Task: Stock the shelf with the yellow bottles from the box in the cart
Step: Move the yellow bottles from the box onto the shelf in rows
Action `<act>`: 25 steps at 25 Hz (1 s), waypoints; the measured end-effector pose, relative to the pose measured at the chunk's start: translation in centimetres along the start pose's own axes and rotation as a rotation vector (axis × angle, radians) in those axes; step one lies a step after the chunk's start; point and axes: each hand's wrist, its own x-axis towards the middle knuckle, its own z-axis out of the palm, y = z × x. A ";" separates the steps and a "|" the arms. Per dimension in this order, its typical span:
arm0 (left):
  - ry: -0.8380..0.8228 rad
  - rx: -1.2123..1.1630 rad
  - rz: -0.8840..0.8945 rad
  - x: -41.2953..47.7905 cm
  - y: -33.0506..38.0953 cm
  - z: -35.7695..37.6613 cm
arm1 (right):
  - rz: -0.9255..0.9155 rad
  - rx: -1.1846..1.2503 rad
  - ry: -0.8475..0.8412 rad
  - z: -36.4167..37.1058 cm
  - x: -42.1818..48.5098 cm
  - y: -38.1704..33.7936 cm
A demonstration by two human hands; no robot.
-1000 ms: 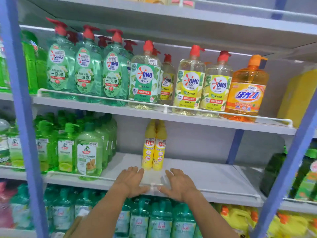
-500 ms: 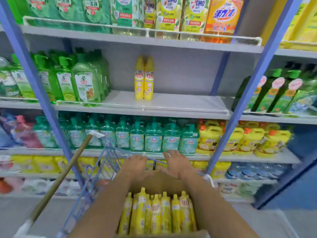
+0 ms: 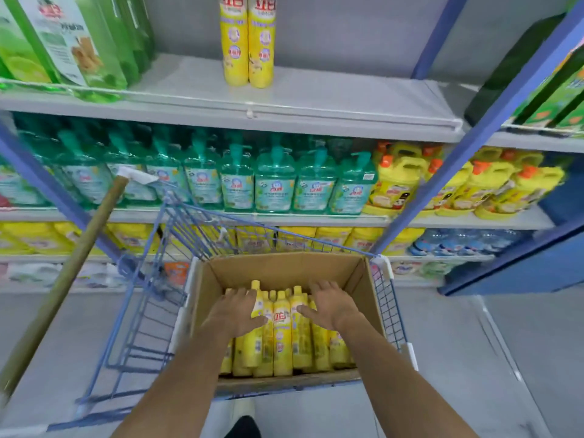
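Observation:
An open cardboard box (image 3: 284, 267) sits in the blue wire cart (image 3: 164, 279) and holds several yellow bottles (image 3: 282, 336) lying side by side, caps pointing away from me. My left hand (image 3: 235, 311) rests on the bottles at the left, fingers spread, thumb against one bottle. My right hand (image 3: 328, 303) lies on the bottles at the right, fingers apart. Neither hand has lifted a bottle. Two yellow bottles (image 3: 247, 39) stand upright on the grey shelf (image 3: 347, 99) above.
Green bottles (image 3: 79, 42) fill the shelf's left end. Teal pump bottles (image 3: 275, 184) and yellow jugs (image 3: 398, 181) line the shelf below. A wooden pole (image 3: 72, 267) leans at the left of the cart. Blue uprights (image 3: 474, 128) frame the bay.
My view has tilted down from the shelf to the cart. Both hands left the shelf edge, came down over the box and now lie on the yellow bottles.

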 end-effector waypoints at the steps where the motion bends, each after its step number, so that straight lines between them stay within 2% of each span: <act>1: -0.003 -0.011 -0.001 1.1 -0.6 0.0 | 0.018 0.002 -0.019 0.2 1.0 0.1; 9: -0.126 -0.105 -0.031 8.9 -2.8 3.2 | 0.085 0.056 -0.148 4.7 6.6 1.3; 16: -0.119 -0.191 -0.097 15.1 -2.4 7.1 | 0.070 0.098 -0.232 10.3 13.6 2.8; 22: 0.088 -0.389 -0.308 17.0 -1.8 10.2 | 0.096 0.186 -0.225 13.8 18.3 3.0; 25: 0.113 -0.554 -0.396 17.3 -2.2 11.2 | 0.136 0.227 -0.206 14.5 19.7 2.8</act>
